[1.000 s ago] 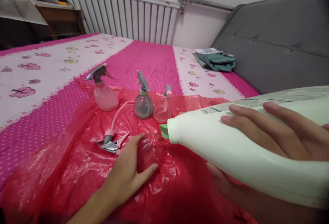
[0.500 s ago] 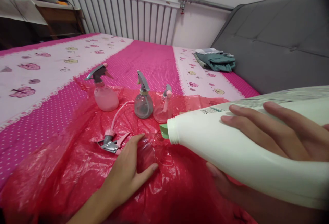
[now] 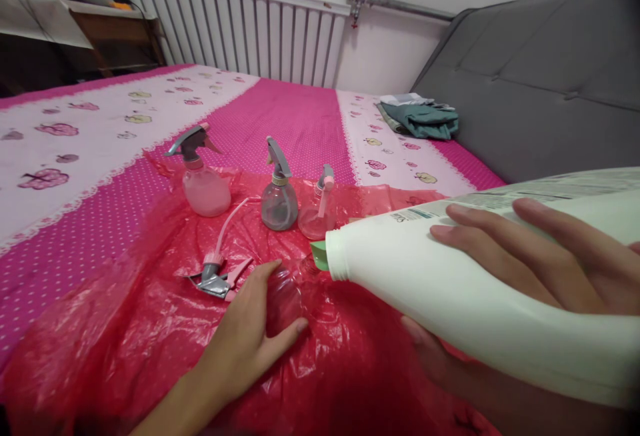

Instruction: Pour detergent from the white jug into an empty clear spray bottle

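With my right hand I grip a large white detergent bottle, tilted so its green spout points left. Just beyond the spout is the neck of a clear spray bottle, which has no sprayer head and leans toward it. The fingers and thumb of my left hand are wrapped round that clear bottle. Whether liquid is flowing I cannot tell. Left of it, a grey and pink trigger sprayer head with a thin tube lies on a red plastic sheet.
Behind my hands stand a pink spray bottle, a grey one and a small pink one. The sheet covers part of a pink patterned bed. Folded clothes lie by the grey headboard.
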`<action>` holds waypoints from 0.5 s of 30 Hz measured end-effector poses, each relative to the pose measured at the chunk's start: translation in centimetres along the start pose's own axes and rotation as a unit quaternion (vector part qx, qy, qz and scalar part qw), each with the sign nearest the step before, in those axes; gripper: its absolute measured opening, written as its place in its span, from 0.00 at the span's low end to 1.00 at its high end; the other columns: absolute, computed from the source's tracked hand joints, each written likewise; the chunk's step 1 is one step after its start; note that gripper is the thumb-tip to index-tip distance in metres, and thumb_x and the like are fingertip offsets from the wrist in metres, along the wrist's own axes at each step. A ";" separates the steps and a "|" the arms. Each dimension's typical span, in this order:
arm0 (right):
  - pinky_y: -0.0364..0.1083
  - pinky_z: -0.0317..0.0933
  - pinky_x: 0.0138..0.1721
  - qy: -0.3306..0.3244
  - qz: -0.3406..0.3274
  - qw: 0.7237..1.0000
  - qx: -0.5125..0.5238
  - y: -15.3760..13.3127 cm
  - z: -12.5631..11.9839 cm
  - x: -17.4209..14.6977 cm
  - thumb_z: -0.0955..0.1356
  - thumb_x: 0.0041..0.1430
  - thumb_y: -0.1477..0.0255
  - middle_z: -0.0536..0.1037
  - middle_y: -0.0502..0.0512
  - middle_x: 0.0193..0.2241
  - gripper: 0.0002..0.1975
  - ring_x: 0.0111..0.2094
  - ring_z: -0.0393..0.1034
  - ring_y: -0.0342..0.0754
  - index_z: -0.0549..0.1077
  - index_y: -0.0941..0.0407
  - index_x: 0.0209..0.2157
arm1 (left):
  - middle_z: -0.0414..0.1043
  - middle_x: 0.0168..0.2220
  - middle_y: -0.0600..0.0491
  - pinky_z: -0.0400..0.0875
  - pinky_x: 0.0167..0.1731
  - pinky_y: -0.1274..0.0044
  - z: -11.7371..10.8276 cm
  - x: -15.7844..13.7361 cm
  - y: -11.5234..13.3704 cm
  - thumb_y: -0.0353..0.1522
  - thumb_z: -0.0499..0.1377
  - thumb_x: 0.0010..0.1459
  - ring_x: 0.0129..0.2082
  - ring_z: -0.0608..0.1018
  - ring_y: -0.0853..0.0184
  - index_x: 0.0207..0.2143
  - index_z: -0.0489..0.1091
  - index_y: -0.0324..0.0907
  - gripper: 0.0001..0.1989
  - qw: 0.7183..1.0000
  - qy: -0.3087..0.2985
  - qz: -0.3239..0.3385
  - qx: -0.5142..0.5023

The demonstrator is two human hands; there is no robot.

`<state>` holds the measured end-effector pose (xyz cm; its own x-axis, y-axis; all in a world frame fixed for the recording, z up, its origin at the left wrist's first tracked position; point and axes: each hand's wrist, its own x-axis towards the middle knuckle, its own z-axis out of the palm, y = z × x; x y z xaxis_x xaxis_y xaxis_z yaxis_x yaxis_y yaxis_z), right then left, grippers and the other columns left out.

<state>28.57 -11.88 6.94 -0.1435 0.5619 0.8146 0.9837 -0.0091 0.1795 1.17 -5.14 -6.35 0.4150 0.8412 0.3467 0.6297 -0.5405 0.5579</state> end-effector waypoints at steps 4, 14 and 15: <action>0.49 0.49 0.71 -0.004 -0.004 1.000 0.003 0.1 -0.1 -0.1 0.64 0.64 0.58 0.70 0.31 0.59 0.21 0.66 0.65 0.50 0.72 0.45 0.57 | 0.71 0.63 0.37 0.78 0.57 0.49 0.0 0.0 0.0 0.45 0.61 0.69 0.61 0.79 0.43 0.69 0.50 0.47 0.34 1.000 -0.004 0.001 0.005; 0.47 0.45 0.72 -0.015 -0.005 1.000 0.001 0.1 -0.1 -0.2 0.65 0.64 0.58 0.70 0.31 0.60 0.22 0.68 0.63 0.49 0.71 0.44 0.58 | 0.71 0.62 0.37 0.78 0.57 0.49 0.1 0.0 0.0 0.46 0.61 0.69 0.60 0.80 0.43 0.69 0.51 0.47 0.34 1.000 -0.005 -0.001 0.004; 0.47 0.45 0.73 -0.019 -0.010 1.000 -0.002 0.1 -0.2 -0.2 0.65 0.64 0.57 0.69 0.32 0.60 0.23 0.68 0.63 0.49 0.70 0.45 0.58 | 0.71 0.63 0.37 0.78 0.57 0.49 0.1 0.0 0.0 0.46 0.61 0.69 0.60 0.80 0.43 0.69 0.51 0.47 0.34 1.000 -0.005 -0.003 0.003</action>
<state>28.68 -12.11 6.90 -0.1593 0.5924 0.7898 0.9802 -0.0007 0.1982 1.26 -5.15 -6.40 0.4179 0.8442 0.3358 0.6357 -0.5357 0.5558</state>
